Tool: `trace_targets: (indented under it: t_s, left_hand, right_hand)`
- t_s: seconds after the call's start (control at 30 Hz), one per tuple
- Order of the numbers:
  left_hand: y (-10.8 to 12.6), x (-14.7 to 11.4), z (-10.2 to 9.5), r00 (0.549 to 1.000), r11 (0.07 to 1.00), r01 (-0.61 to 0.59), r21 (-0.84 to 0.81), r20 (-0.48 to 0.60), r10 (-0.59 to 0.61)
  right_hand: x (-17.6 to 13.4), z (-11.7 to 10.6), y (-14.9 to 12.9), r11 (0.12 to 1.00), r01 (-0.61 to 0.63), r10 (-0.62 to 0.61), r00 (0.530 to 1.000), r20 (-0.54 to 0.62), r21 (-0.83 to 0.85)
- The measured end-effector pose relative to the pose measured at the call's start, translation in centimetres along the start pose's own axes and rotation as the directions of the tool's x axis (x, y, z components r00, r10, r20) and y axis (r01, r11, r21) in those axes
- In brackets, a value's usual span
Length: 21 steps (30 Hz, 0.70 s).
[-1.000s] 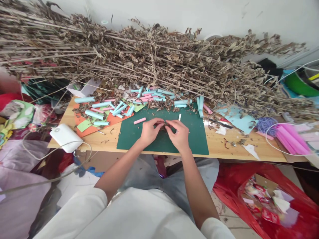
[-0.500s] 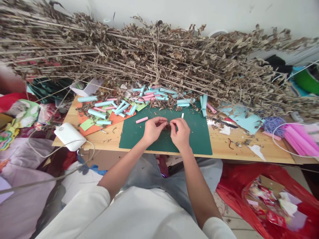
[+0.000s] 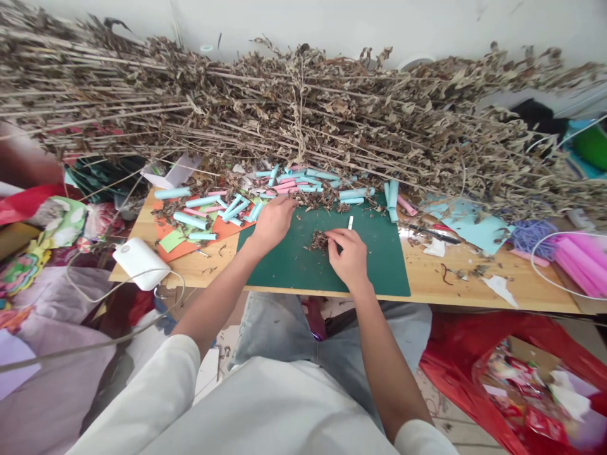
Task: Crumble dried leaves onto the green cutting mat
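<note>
Below the tabletop point(image 3: 474, 287), jeans point(image 3: 270, 322) at centre, open red bag point(image 3: 453, 344) of wrappers at right. Green mat point(image 3: 279, 272) lies on the tabletop at the near edge; white device point(image 3: 141, 262) with cable at left edge. Right hand point(image 3: 351, 256) over mat, grip narrow, fingertips at the right side of the crumbled leaf pile point(image 3: 317, 240), which sits mid-mat; can't tell if it pinches a bit. White stub point(image 3: 350, 222) just beyond that hand. Left hand point(image 3: 272, 222) farther out, over mat's far left part, fingers bent down near leaf scraps; grip narrow or holding, can't tell. Past it, blue tubes point(image 3: 190, 220) and pink tubes point(image 3: 284, 187) strewn among leaf bits. Dried plant bundle point(image 3: 303, 107) spans behind, pale wall point(image 3: 332, 25) last.
</note>
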State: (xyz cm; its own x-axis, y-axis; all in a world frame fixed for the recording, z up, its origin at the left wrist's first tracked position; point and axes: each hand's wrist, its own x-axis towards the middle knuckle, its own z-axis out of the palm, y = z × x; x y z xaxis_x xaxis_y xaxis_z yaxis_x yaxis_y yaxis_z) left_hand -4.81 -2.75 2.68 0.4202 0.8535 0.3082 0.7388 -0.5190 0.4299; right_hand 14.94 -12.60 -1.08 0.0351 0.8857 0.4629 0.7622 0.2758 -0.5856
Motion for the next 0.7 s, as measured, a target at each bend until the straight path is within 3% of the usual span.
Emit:
trace_targets:
  t_s: [0.13,0.33,0.53,0.7]
  left_hand:
    - [-1.2,2.5,0.1,0.992,0.979,-0.080,0.187,0.113,0.059]
    - [-1.4,4.2,1.4,0.977,0.958,-0.050,0.281,0.213,-0.012]
    - [-1.9,4.6,1.2,0.998,0.986,-0.044,0.158,0.046,0.037]
    - [-1.9,4.5,0.6,0.999,0.994,-0.041,0.102,0.014,0.040]
  right_hand:
    - [-0.1,0.0,0.0,1.000,-0.014,0.014,1.000,-0.018,-0.014]
    - [-0.5,0.0,0.3,0.999,-0.033,0.033,0.999,-0.018,-0.007]
    - [-0.6,-0.1,0.3,0.999,-0.048,0.048,0.999,-0.026,0.000]
    - [-0.6,-0.1,0.4,0.999,-0.046,0.046,0.999,-0.013,0.004]
